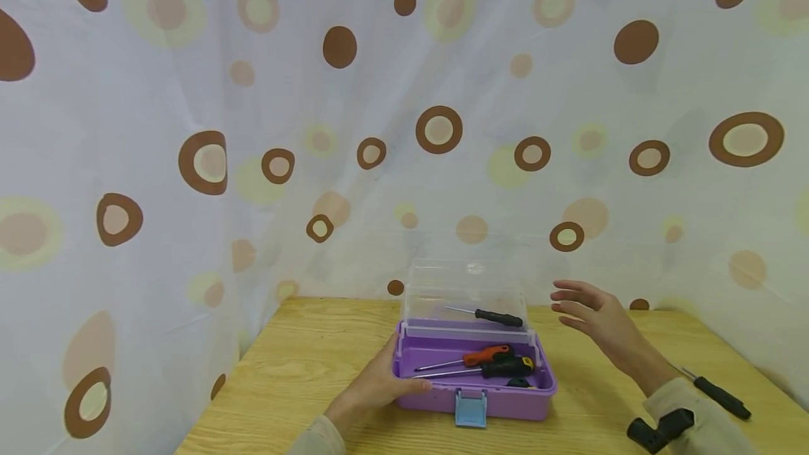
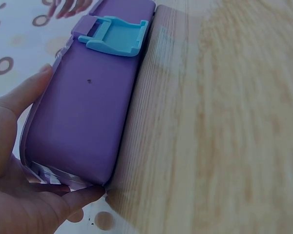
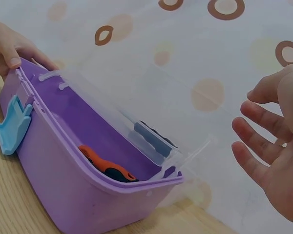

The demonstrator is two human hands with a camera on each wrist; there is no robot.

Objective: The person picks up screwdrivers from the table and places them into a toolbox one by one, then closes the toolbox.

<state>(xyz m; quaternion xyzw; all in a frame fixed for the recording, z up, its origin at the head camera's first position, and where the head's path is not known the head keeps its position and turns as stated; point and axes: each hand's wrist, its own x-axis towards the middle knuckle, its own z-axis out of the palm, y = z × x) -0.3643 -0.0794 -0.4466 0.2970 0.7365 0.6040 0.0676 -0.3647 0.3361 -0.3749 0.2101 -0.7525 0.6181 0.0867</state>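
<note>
Beige sleeves [image 1: 714,423] lie nearest; left hand [image 1: 379,378] grips the left end of a purple box [image 1: 508,406] on the table [image 1: 316,343], right hand [image 1: 603,321] holds nothing, fingers parted; likely light, stiff and slick, the box suits two-ended holding, not by its lid [image 1: 468,283].

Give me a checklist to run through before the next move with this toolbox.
1. Box steadied: ok; the left hand grips the left end of the purple toolbox.
2. Right hand free: ok; it is raised and empty.
3. Lid open: ok; the clear lid is tipped back, the blue latch unfastened.
4. All tools inside: not ok; a black screwdriver lies on the table, right.
5. Lid clear: cannot tell; another screwdriver lies in or behind it.
</note>
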